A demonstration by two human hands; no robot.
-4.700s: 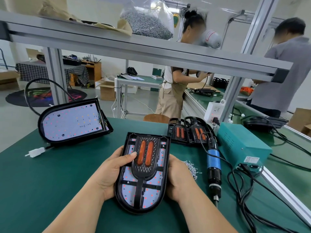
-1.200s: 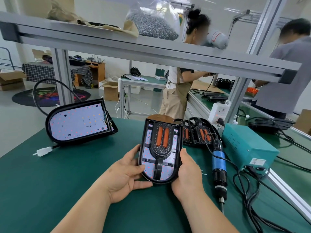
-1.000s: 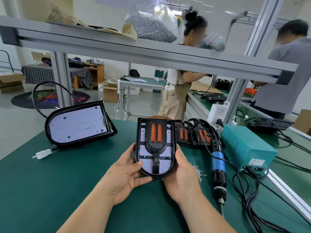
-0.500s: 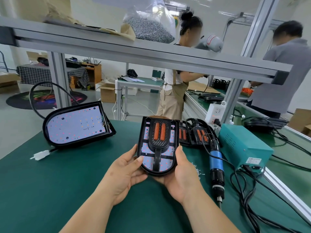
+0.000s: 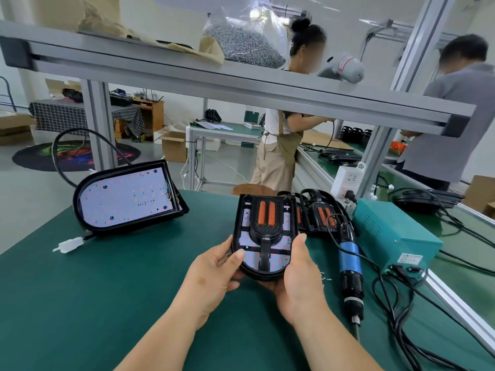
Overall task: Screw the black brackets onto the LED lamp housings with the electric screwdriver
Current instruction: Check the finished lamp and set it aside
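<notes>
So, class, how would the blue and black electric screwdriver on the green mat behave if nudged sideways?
The blue and black electric screwdriver looks round-bodied, so it would probably roll on the green mat. Its black cable would likely tug and limit that. The body looks rigid, not floppy.

Bright, even indoor light from overhead, with only faint, soft shadows on the green desk (image 5: 80, 303). White glare on the plastic bag (image 5: 262, 20) up top. Strong wide-angle bowing of the shelf rail (image 5: 241, 84) near the edges, slight softness throughout.
</notes>
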